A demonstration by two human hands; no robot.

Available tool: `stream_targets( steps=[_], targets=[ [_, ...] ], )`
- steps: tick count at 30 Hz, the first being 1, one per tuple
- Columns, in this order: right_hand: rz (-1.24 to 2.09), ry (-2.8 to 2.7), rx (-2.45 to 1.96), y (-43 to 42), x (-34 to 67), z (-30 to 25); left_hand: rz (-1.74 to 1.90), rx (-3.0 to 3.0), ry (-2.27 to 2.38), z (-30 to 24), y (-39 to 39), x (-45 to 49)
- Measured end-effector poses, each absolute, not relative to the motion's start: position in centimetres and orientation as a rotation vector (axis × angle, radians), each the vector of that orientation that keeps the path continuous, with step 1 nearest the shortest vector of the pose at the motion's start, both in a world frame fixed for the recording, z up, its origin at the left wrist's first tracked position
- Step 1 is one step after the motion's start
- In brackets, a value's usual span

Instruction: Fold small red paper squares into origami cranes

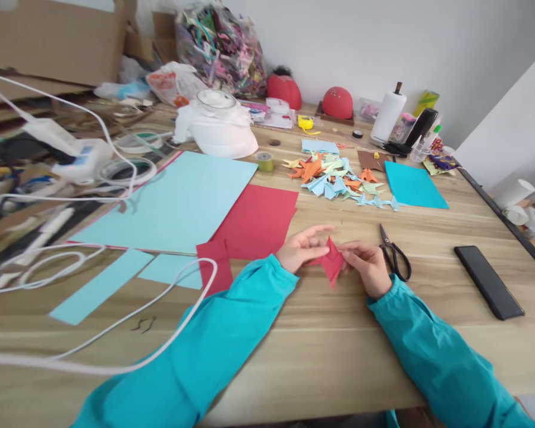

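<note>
A small folded red paper piece (332,263) is held just above the wooden table (321,345) between both hands. My left hand (301,248) pinches its left side, with the index finger stretched out over the top. My right hand (368,266) grips its right side with curled fingers. Both arms wear teal sleeves. Black scissors (395,252) lie right beside my right hand.
A red sheet (258,223) and a large light blue sheet (178,202) lie to the left, with blue strips (100,285) and a white cable (160,309). A pile of folded paper shapes (334,175), a teal sheet (414,185) and a black phone (488,280) lie around. Clutter fills the far edge.
</note>
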State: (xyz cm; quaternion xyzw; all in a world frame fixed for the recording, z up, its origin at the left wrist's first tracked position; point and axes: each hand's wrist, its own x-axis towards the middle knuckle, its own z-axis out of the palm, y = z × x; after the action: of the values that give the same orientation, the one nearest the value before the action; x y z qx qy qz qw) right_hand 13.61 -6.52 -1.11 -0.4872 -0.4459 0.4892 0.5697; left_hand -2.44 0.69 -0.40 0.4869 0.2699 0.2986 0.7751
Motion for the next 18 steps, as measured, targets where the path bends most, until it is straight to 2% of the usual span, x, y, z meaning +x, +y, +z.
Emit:
stream_targets(
  steps=[5, 18],
  targets=[
    [1.079, -0.991, -1.201, -6.33, 13.4, -0.91, 0.606, 1.269, 0.611, -0.54, 0.17, -2.6],
    [1.107, -1.047, -1.127, -6.37, 13.46, -0.9, 0.72, 1.264, 0.699, -1.16, -0.04, -2.09]
  ],
)
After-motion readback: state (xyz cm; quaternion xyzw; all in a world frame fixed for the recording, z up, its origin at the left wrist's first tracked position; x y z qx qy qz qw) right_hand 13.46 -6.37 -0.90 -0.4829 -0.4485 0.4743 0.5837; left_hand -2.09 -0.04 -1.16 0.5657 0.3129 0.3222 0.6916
